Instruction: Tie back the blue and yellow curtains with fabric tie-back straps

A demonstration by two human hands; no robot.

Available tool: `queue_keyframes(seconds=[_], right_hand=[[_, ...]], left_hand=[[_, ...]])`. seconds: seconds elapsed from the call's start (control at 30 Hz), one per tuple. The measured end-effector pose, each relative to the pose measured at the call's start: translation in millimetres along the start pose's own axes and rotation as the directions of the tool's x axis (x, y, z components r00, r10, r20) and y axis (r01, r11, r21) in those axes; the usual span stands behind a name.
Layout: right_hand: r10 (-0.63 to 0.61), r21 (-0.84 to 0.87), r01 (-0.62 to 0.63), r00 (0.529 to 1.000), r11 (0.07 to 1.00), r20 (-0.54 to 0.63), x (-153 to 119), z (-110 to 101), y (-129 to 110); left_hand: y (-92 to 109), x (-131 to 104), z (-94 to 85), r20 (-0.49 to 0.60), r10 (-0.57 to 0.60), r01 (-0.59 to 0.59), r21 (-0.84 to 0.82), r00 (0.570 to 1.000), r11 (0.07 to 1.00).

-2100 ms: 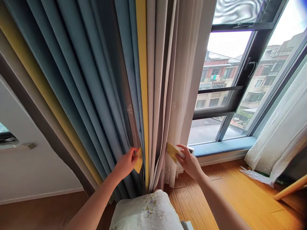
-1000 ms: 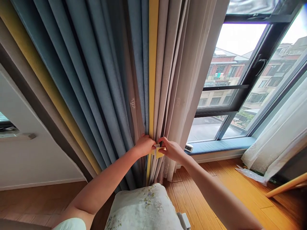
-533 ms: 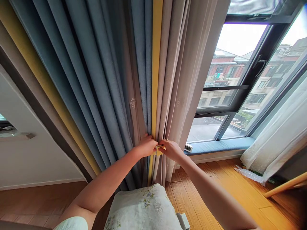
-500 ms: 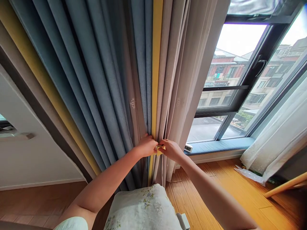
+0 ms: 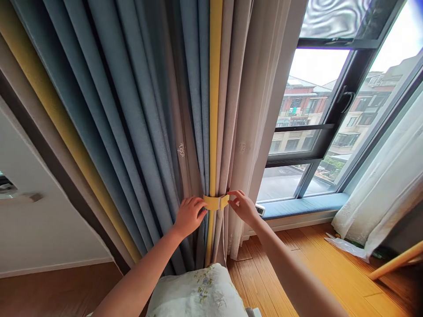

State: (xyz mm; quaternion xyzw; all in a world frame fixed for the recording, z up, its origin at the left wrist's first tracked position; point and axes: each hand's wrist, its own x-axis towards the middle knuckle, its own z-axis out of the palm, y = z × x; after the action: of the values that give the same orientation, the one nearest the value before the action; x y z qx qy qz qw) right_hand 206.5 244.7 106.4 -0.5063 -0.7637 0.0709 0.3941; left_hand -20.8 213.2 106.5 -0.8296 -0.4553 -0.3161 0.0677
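A yellow curtain tieback (image 5: 212,203) wraps across a gathered curtain with a blue part (image 5: 202,110), a yellow stripe (image 5: 216,97) and a beige part (image 5: 228,110). At the band's left edge is my left hand (image 5: 190,215), its fingertips touching the band and its thumb apart below them. My right hand (image 5: 243,207) has its fingertips at the free right end of the band, which stands a little off the curtain. A pale edge shows where the two yellow parts meet. The back of the band is hidden behind the folds.
A floral cushion or cover (image 5: 198,293) rises just below my hands. To the right are a window (image 5: 304,123), a blue sill pad (image 5: 304,206) with a small white device (image 5: 260,209), and a white curtain (image 5: 380,176). The floor is wood (image 5: 291,273).
Both hands were close together, gripping the tieback at the middle. Now they are farther apart, the left lower and to the left, and the band lies exposed across the curtain.
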Motion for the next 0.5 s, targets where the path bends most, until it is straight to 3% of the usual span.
queue_keyframes(seconds=[0.1,0.2,0.33,0.4,0.5], right_hand=[[0.108,0.136,-0.104,0.994,0.985,-0.021,-19.4,9.1,17.1],[0.156,0.284,-0.175,0.984,0.943,0.085,-51.9,39.5,32.8],[0.112,0.383,-0.209,0.959,0.900,0.260,-88.0,95.6,30.6],[0.061,0.377,-0.180,0.950,0.908,0.306,-90.0,117.7,16.5],[-0.005,0.376,-0.113,0.954,0.920,0.301,-68.5,139.3,-15.8]], left_hand=[[-17.9,-39.7,15.3,0.033,-0.117,0.119,-0.083,0.993,0.989],[-34.3,-94.4,42.6,0.059,-0.283,0.289,-0.199,0.957,0.936],[-55.0,-162.7,71.7,0.029,-0.550,0.529,-0.322,0.835,0.785],[-68.8,-180.4,70.8,-0.024,-0.658,0.610,-0.351,0.752,0.710],[-95.3,-180.7,45.6,-0.146,-0.747,0.670,-0.356,0.648,0.651]])
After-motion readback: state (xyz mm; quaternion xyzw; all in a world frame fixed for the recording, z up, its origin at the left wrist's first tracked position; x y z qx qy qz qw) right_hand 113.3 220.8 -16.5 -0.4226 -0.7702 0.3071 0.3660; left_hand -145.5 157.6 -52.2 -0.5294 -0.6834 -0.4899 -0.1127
